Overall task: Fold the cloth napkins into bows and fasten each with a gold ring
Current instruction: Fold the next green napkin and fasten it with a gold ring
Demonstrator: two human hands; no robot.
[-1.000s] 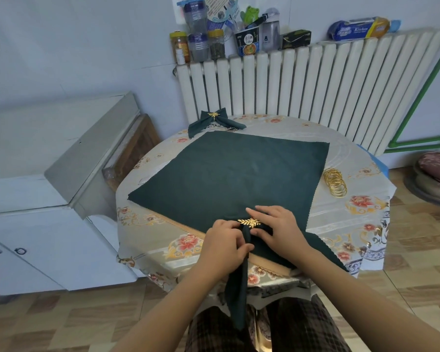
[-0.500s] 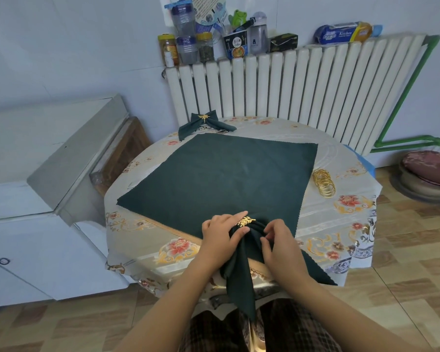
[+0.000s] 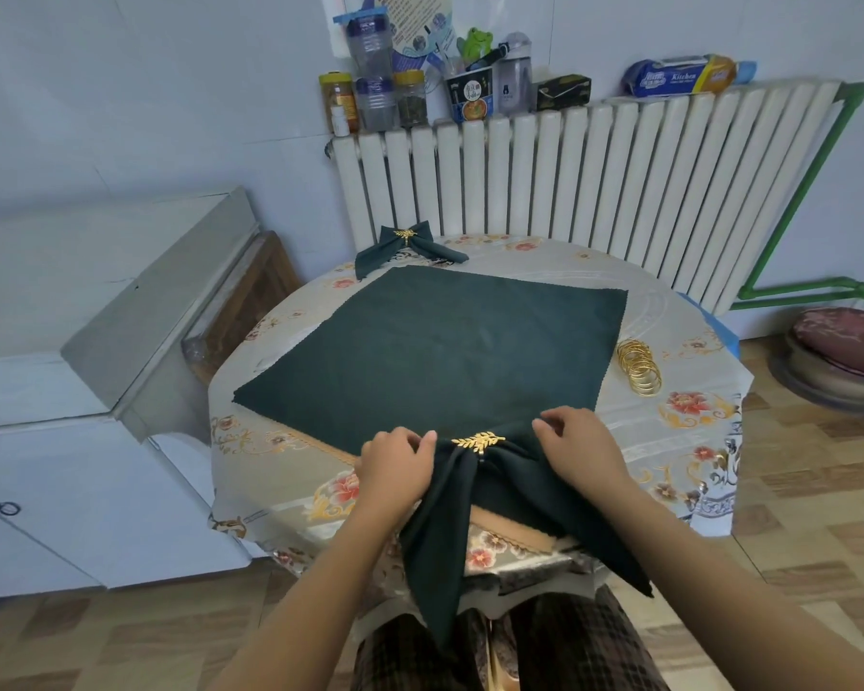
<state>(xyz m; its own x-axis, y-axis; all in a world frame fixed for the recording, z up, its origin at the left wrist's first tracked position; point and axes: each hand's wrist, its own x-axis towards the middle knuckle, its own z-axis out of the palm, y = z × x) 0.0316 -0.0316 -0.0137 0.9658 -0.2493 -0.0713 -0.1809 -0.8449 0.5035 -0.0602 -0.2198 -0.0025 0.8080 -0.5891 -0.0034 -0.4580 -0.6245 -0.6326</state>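
A dark green napkin bow (image 3: 475,501) lies at the table's near edge, cinched by a gold leaf ring (image 3: 477,441). Its two tails hang over the edge. My left hand (image 3: 395,466) pinches the bow's left loop beside the ring. My right hand (image 3: 579,446) pinches the right loop, fingers curled on the cloth. A flat dark green napkin (image 3: 430,351) is spread over the middle of the table. A finished bow (image 3: 410,249) with its own gold ring sits at the far edge. A stack of gold rings (image 3: 639,366) lies to the right of the flat napkin.
The round table (image 3: 689,441) has a floral cloth. A white radiator (image 3: 594,177) stands behind it, with jars, bottles and boxes on top. A white cabinet (image 3: 71,366) is to the left. A cushioned stool (image 3: 844,346) stands on the floor at right.
My hands have moved apart from the ring to the bow's two loops, spreading them. The right tail now fans out over the table edge.
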